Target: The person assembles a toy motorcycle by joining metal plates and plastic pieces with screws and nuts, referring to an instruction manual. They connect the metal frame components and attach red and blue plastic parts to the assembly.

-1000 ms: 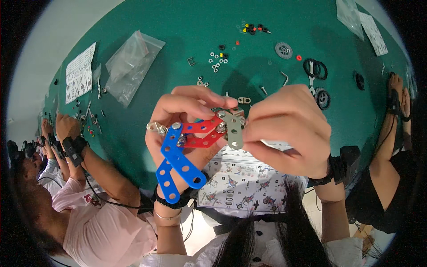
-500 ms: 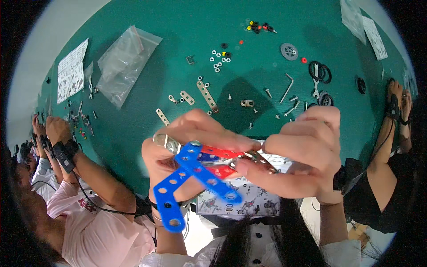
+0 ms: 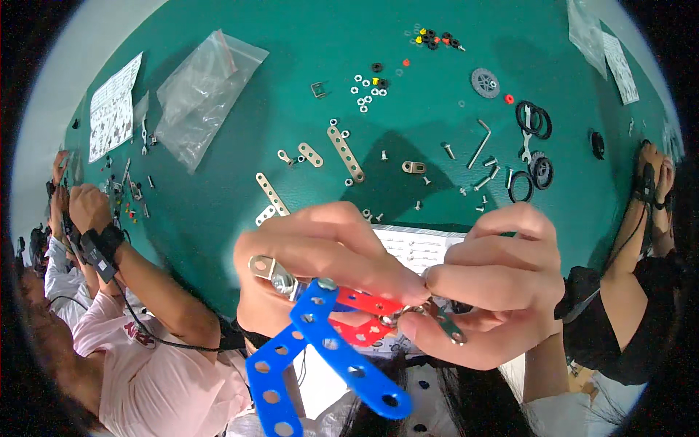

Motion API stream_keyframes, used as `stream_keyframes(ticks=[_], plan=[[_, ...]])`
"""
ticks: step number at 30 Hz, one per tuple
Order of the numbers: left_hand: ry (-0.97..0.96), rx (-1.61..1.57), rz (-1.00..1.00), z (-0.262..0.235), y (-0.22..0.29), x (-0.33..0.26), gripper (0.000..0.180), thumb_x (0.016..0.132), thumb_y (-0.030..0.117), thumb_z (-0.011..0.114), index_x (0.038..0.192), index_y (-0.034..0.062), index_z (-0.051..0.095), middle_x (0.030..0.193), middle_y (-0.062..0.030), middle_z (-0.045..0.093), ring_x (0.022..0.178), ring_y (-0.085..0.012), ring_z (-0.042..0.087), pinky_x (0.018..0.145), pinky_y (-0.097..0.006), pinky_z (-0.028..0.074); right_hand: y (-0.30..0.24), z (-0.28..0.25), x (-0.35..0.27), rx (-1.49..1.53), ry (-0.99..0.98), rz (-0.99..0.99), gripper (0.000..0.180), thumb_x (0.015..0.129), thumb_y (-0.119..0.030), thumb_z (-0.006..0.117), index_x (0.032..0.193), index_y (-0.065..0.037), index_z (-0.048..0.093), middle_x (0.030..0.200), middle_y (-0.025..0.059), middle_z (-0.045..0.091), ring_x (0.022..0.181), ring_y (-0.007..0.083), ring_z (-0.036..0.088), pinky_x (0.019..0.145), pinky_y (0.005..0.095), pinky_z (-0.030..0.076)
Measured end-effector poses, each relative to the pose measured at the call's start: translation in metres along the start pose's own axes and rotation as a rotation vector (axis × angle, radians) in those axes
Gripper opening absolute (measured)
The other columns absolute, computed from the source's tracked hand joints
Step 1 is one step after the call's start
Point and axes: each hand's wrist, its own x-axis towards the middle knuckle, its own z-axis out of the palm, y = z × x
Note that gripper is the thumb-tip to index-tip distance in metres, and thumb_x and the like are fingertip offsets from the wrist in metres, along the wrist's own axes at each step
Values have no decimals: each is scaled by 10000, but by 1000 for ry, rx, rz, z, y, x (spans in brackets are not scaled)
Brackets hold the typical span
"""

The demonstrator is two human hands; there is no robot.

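Both hands hold one assembly of perforated metal strips above the near side of the table. My left hand is closed around its left and far side, with fingertips at the middle joint. Bent blue strips hang toward me from the assembly, and red strips run between the hands. A silver bracket sticks out by my left knuckles. My right hand pinches the right end, where a small metal strip pokes out below its fingers. The fingers partly cover the joint, so its fastener is hard to make out.
A printed sheet lies under my hands. Beyond are metal strips, nuts, bolts, a hex key, a spanner, wheels and a plastic bag. Other people sit left and right.
Both hands and the assembly have come lower in the picture, toward me. The blue strips reach nearer, and the small metal strip at the right end now points more steeply down.
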Motion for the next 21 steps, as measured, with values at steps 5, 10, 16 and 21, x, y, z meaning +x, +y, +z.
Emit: stream_keyframes(ticks=[5, 10, 16, 21], plan=[[136, 51, -7, 11, 8, 4, 205, 699, 213, 731, 612, 48, 646, 616, -114, 581, 510, -158, 574, 464, -213, 441, -2, 7, -4, -19, 87, -2, 325, 538, -181, 796, 821, -220, 641, 766, -27, 608, 518, 111, 524, 551, 288, 385], [40, 103, 48, 5, 2, 1, 184, 739, 224, 702, 708, 42, 691, 678, -133, 612, 566, -174, 610, 508, -214, 480, -1, 8, -4, -19, 71, 7, 333, 522, -187, 801, 813, -218, 642, 763, -20, 603, 507, 118, 513, 548, 283, 380], [-58, 65, 13, 1, 8, 9, 181, 744, 209, 693, 697, 35, 679, 690, -142, 616, 575, -177, 612, 502, -210, 479, -2, 7, -3, -18, 80, 33, 323, 507, -194, 798, 785, -213, 637, 760, -18, 598, 501, 125, 513, 555, 304, 390], [-95, 29, 0, -5, 4, 7, 159, 697, 138, 707, 781, 4, 690, 729, -149, 633, 607, -181, 607, 531, -231, 464, -1, 3, -1, 20, 23, 63, 328, 479, -176, 791, 753, -135, 616, 722, -27, 600, 498, 123, 523, 578, 312, 405]])
